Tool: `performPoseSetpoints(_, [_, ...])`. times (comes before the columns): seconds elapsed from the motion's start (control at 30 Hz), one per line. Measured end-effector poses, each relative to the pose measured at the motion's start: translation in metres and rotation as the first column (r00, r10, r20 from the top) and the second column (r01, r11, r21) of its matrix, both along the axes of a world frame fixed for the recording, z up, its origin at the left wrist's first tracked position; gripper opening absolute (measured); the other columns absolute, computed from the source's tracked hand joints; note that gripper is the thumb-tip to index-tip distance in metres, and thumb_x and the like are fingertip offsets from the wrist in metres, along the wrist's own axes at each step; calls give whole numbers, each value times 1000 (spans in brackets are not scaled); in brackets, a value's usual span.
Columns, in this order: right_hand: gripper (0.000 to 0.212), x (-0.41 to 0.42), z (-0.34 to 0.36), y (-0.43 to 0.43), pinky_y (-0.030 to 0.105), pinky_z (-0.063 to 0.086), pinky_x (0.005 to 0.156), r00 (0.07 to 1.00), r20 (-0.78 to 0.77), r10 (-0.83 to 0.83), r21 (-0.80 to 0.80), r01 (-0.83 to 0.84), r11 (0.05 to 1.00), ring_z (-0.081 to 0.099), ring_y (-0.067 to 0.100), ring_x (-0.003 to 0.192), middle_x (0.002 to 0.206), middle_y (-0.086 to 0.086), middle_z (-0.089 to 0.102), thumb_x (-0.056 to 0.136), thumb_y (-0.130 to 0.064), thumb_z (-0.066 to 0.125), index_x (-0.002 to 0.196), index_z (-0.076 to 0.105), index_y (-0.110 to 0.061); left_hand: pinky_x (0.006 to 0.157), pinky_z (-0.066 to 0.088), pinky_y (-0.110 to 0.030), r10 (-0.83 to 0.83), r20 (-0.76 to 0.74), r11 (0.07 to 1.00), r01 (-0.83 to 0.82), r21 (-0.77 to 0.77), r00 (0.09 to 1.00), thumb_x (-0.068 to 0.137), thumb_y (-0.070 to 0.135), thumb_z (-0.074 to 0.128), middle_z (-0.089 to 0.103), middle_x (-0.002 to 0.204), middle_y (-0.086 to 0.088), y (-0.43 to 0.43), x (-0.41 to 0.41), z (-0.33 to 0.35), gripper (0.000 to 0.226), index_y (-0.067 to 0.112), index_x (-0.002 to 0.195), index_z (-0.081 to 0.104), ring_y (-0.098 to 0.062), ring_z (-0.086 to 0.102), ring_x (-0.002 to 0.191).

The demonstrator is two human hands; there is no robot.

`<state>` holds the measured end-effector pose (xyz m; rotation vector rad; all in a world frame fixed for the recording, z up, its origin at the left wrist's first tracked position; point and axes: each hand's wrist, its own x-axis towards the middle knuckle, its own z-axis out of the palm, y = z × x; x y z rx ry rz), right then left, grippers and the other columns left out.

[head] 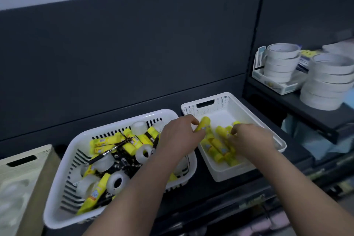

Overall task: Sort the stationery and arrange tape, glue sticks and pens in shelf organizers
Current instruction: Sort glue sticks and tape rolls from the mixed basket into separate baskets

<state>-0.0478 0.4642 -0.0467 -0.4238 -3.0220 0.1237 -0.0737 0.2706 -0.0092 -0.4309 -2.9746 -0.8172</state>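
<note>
Glue sticks (220, 145), yellow, lie heaped in the small white tray (226, 101) near the right end of the dark shelf (210, 195). The left hand (180, 134) reaches over the tray's left rim and pinches one glue stick (204, 123) by its lower end. The right hand (252, 140) rests on the heap with fingers curled down into it; whether it grasps a stick cannot be told, since the hand covers them. Just left of the tray, the slotted white basket (57, 214) holds a jumble of more yellow sticks, black pens (113, 149) and clear tape rolls (117, 180), partly hidden under the left forearm. At the shelf's left edge a beige bin (23, 161) is cut off and its contents are blurred. On the neighbouring shelf to the right stand blurred stacks of white tape (279, 61).
</note>
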Motion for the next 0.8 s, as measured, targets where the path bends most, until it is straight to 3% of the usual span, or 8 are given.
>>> performPoseSetpoints(0.07, [26,-1,0,6,28,33,61,1000,-2,28,-27,-28,999,60,22,90,94,-4,63,86,-43,47,99,65,-30,73,47,-30,25,-26,998,-26,-55,999,83,47,58,68,94,6,15,-3,-2,32,31,110,62,-17,61,91])
performPoseSetpoints(0.2, [25,0,4,15,27,32,61,993,-73,88,-79,-94,992,59,16,98,105,-12,64,88,-41,48,109,61,-38,60,34,-29,-22,-223,916,-70,-395,975,83,26,57,66,91,-2,46,-7,-8,14,20,96,57,-27,62,87])
performPoseSetpoints(0.3, [26,1,6,16,26,34,63,979,-154,130,-75,-143,987,59,14,99,106,-15,65,89,-40,48,112,60,-41,59,29,-29,-71,-183,851,-36,-524,981,81,13,58,58,76,0,65,-9,-15,6,18,82,56,-26,63,83])
performPoseSetpoints(0.37, [25,2,7,13,26,35,64,969,-199,149,-74,-166,983,60,13,99,105,-15,65,90,-40,49,111,61,-42,58,29,-29,-62,-120,863,-7,-505,991,87,29,58,44,65,2,71,-9,-17,21,20,70,49,-23,59,77])
performPoseSetpoints(0.43, [24,1,8,9,26,38,66,959,-219,178,-98,-203,974,61,12,98,104,-16,66,90,-39,50,110,61,-41,59,31,-29,-55,-81,910,16,-415,995,91,44,51,52,71,0,69,-8,-19,32,19,72,54,-23,55,75])
performPoseSetpoints(0.5, [24,-1,9,-1,26,43,69,954,-218,208,-127,-239,963,61,13,97,104,-15,67,89,-38,50,110,62,-41,60,32,-29,-35,-175,949,-23,-315,984,94,39,44,64,84,0,55,-6,-16,29,19,84,63,-23,59,82])
performPoseSetpoints(0.6, [24,-4,11,-21,28,46,72,942,-207,264,-145,-296,944,61,15,98,105,-14,67,90,-37,49,110,62,-40,57,36,-28,80,-278,969,-140,-204,957,91,30,43,67,85,3,15,-3,-6,24,24,90,66,-21,60,81])
performPoseSetpoints(0.8, [23,-7,12,-75,25,40,64,876,-244,416,-150,-458,876,60,13,95,102,-12,67,91,-36,48,107,64,-38,68,46,-29,335,-144,900,-362,-244,931,87,33,55,69,97,5,-76,4,-1,19,29,101,67,-21,62,95])
